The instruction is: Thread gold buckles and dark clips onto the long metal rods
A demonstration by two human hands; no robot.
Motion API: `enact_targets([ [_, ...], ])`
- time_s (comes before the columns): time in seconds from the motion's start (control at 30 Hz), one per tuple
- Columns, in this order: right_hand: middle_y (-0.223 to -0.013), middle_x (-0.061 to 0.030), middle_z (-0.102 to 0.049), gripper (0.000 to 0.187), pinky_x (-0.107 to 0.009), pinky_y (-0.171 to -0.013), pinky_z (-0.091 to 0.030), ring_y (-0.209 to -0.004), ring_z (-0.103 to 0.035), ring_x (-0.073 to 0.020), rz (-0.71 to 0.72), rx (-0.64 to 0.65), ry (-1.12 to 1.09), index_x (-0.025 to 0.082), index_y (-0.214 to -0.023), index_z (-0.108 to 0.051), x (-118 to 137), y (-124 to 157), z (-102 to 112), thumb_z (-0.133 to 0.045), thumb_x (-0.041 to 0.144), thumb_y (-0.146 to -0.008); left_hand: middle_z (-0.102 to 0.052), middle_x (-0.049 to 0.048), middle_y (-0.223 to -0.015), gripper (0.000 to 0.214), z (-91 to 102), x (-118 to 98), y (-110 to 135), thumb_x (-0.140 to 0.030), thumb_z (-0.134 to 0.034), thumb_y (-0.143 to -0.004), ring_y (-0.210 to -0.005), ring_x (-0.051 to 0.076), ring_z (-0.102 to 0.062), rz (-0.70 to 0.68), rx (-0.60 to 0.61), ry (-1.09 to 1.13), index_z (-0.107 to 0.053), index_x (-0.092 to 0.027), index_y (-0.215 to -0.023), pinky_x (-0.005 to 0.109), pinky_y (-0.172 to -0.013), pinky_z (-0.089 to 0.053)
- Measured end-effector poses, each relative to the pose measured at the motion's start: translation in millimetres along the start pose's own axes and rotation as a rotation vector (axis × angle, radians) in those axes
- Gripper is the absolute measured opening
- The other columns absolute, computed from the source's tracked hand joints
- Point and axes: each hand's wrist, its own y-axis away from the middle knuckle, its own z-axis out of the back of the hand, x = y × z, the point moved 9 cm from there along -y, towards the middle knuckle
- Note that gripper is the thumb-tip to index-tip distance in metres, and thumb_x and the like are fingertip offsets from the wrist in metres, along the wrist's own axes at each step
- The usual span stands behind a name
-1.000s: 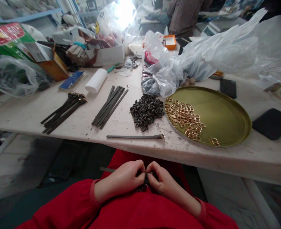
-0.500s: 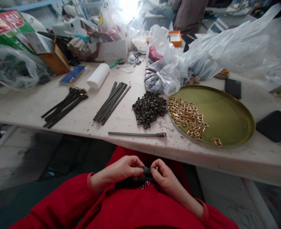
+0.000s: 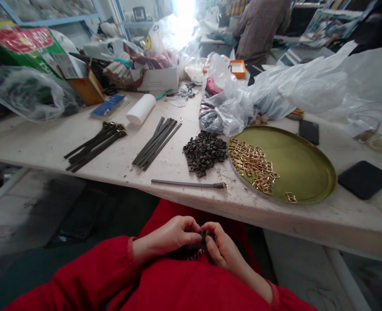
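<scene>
Both hands rest in my lap below the table edge, fingertips together. My left hand (image 3: 171, 236) and my right hand (image 3: 220, 247) pinch a small dark strap piece (image 3: 204, 236) between them; its far part is hidden by the fingers. On the table above lies a single grey strap with a metal end (image 3: 188, 184). Behind it sits a heap of small dark loops (image 3: 204, 151). A round brass tray (image 3: 307, 164) to the right holds several gold buckles (image 3: 252, 162).
Two bundles of dark straps (image 3: 95, 144) (image 3: 156, 142) lie on the left of the white table (image 3: 48, 147). Plastic bags (image 3: 275, 90), boxes (image 3: 156, 77), a white roll (image 3: 141, 109) and black pads (image 3: 364, 179) crowd the back and right. Another person's torso (image 3: 258, 26) is beyond the table.
My hands stay together in my lap, working the small dark piece; the fingers have shifted slightly. The view has tilted a little, so the table appears lower.
</scene>
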Motion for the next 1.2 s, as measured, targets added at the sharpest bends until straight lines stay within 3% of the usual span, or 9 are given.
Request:
enact_targets([
  [0.1, -0.081, -0.0032, -0.060, 0.020, -0.024, -0.059, -0.045, -0.068, -0.059, -0.0141, 0.090, -0.049, 0.116, 0.019, -0.104, -0.040, 16, -5, 6, -0.031, 0.020, -0.085, -0.062, 0.0000, -0.072, 0.025, 3.6, -13, -1, -0.036, -0.059, -0.071, -0.064, 0.012, -0.053, -0.037, -0.061, -0.154, -0.060, -0.012, -0.078, 0.020, -0.057, -0.039],
  [0.27, -0.088, -0.0057, -0.063, 0.021, -0.026, -0.066, -0.047, -0.077, -0.061, -0.0163, 0.077, -0.123, 0.209, 0.019, -0.105, -0.043, 27, -22, 28, -0.030, 0.020, -0.089, -0.065, 0.0032, -0.081, 0.023, 16.1, -45, -5, -0.033, -0.049, -0.080, -0.072, 0.016, -0.057, -0.174, -0.121, -0.433, -0.061, -0.014, -0.083, 0.022, -0.060, -0.040],
  [0.47, -0.084, -0.0092, -0.061, 0.022, -0.037, -0.072, -0.045, -0.079, -0.057, -0.0226, 0.177, -0.334, 0.598, 0.017, -0.093, -0.054, 23, -73, 86, -0.034, 0.026, -0.090, -0.063, 0.0053, -0.085, 0.020, 79.1, -90, -23, -0.028, -0.042, -0.087, -0.078, 0.018, -0.057, -0.361, -0.500, -0.868, -0.059, -0.018, -0.090, 0.027, -0.070, -0.040],
  [0.6, -0.100, -0.0119, -0.059, 0.024, -0.040, -0.082, -0.045, -0.093, -0.055, -0.0244, 0.231, -0.328, 0.673, 0.015, -0.100, -0.055, -3, -111, 92, -0.042, 0.030, -0.087, -0.061, 0.0059, -0.082, 0.023, 103.6, -98, -46, -0.027, -0.043, -0.088, -0.083, 0.019, -0.055, -0.444, -0.606, -1.053, -0.061, -0.018, -0.078, 0.030, -0.077, -0.039],
  [0.73, -0.107, -0.0115, -0.059, 0.032, -0.043, -0.086, -0.044, -0.099, -0.054, -0.0260, 0.279, -0.320, 0.757, 0.017, -0.108, -0.053, -22, -120, 84, -0.050, 0.036, -0.083, -0.059, 0.0059, -0.089, 0.026, 165.2, -103, -54, -0.033, -0.039, -0.090, -0.089, 0.018, -0.054, -0.288, -0.772, -1.175, -0.061, -0.019, -0.084, 0.030, -0.082, -0.039],
  [0.83, -0.107, -0.0105, -0.060, 0.035, -0.043, -0.085, -0.045, -0.099, -0.055, -0.0257, 0.258, -0.344, 0.757, 0.018, -0.110, -0.052, -28, -118, 86, -0.051, 0.040, -0.082, -0.058, 0.0139, -0.092, 0.025, 227.2, -107, -58, -0.023, -0.036, -0.090, -0.084, 0.022, -0.056, -0.103, -0.902, -1.160, -0.058, -0.010, -0.091, 0.032, -0.075, -0.042],
  [0.93, -0.108, -0.0100, -0.060, 0.037, -0.043, -0.083, -0.047, -0.099, -0.056, -0.0260, 0.223, -0.366, 0.725, 0.020, -0.111, -0.051, -27, -118, 90, -0.052, 0.042, -0.081, -0.057, 0.0193, -0.089, 0.022, 265.3, -110, -70, -0.010, -0.037, -0.085, -0.081, 0.024, -0.058, -0.001, -0.946, -1.140, -0.057, -0.004, -0.090, 0.033, -0.070, -0.044],
  [1.07, -0.109, -0.0103, -0.058, 0.036, -0.044, -0.086, -0.045, -0.101, -0.055, -0.0258, 0.187, -0.357, 0.654, 0.020, -0.110, -0.049, -24, -118, 91, -0.052, 0.041, -0.081, -0.058, 0.0203, -0.090, 0.023, 272.1, -117, -78, -0.003, -0.036, -0.080, -0.084, 0.024, -0.059, 0.022, -0.944, -1.118, -0.056, -0.002, -0.093, 0.033, -0.074, -0.044],
  [1.2, -0.113, -0.0126, -0.053, 0.039, -0.045, -0.089, -0.041, -0.106, -0.050, -0.0262, 0.145, -0.465, 0.502, 0.018, -0.114, -0.045, -22, -108, 106, -0.049, 0.040, -0.082, -0.059, 0.0144, -0.098, 0.026, 237.6, -125, -55, -0.009, -0.037, -0.082, -0.089, 0.021, -0.058, -0.067, -0.877, -1.080, -0.050, -0.009, -0.104, 0.030, -0.079, -0.042],
])
